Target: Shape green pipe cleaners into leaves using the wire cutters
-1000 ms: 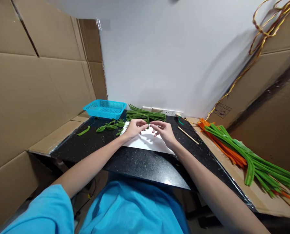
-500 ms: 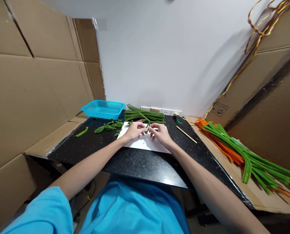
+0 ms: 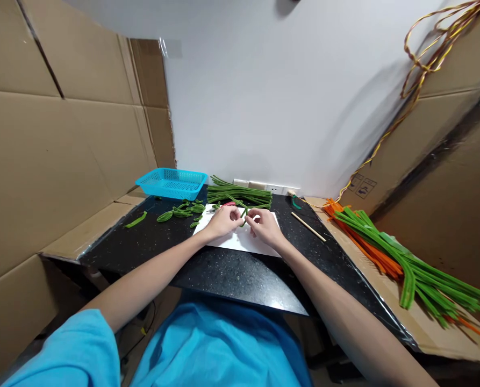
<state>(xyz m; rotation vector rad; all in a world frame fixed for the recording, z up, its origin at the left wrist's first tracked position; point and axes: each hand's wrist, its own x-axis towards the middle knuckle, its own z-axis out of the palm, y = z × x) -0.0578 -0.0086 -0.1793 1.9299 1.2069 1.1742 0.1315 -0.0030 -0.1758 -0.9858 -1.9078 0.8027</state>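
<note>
Green pipe cleaner (image 3: 245, 212) is up between our two hands, just above the white sheet (image 3: 240, 242). Left hand (image 3: 224, 221): thumb and forefinger look pinched on it. Right hand (image 3: 264, 226): fingers curled in right beside it; we can't tell if they're pinching it or only next to it.

Risks, our read: if the left pinch slackens, the piece could spring or twist out, being thin and probably wiry. Uneven pull between the hands could kink it. Its far end points toward the green bundle (image 3: 240, 194), so a wide swing could snag there. A left elbow or wrist sweep could scatter the green loops (image 3: 179, 211) off the sheet's left side; a right one could roll the wooden stick (image 3: 308, 226) along the worktop (image 3: 231, 274).

Hard to see: our fingers cover the near end of the piece, so we can't read its shape or any join. A red item (image 3: 229, 204) behind the left hand is mostly blocked; can't identify it. Loops are too small to count. Right forearm runs off the bottom edge.
</note>
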